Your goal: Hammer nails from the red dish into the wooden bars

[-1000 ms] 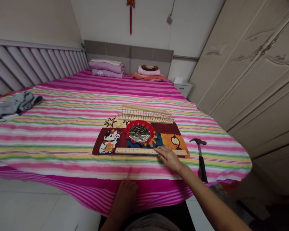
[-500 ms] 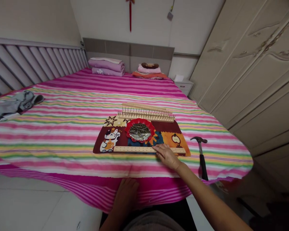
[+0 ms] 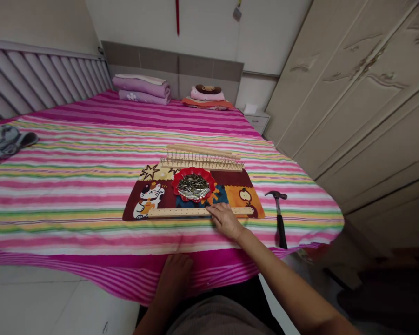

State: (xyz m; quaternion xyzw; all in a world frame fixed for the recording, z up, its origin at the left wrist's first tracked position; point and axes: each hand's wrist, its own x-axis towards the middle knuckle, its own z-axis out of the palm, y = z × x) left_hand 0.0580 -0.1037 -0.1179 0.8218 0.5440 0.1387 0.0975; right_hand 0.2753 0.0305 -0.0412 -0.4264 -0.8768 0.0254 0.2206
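My right hand [image 3: 226, 220] rests on a long wooden strip with a row of holes [image 3: 176, 212], fingers lying flat over its right part. The strip lies along the near edge of a colourful cartoon mat [image 3: 149, 200] on the striped bed. Behind it a red scalloped dish [image 3: 194, 186] holds a heap of thin metal nails. Further back lie two more wooden strips [image 3: 202, 162], one studded with upright nails. My left hand [image 3: 175, 274] presses flat on the bedspread where it hangs over the bed's near edge.
A black-handled hammer [image 3: 279, 217] lies on the bed right of the mat. Grey clothing [image 3: 5, 141] sits far left. Folded bedding [image 3: 142, 87] and a plush toy [image 3: 207, 92] lie by the headboard. A wardrobe [image 3: 362, 93] stands close on the right; a nightstand [image 3: 256, 120] is behind.
The view has shifted, sliding everything left in the picture. Both hands stay where they were on the strip and the bed edge.
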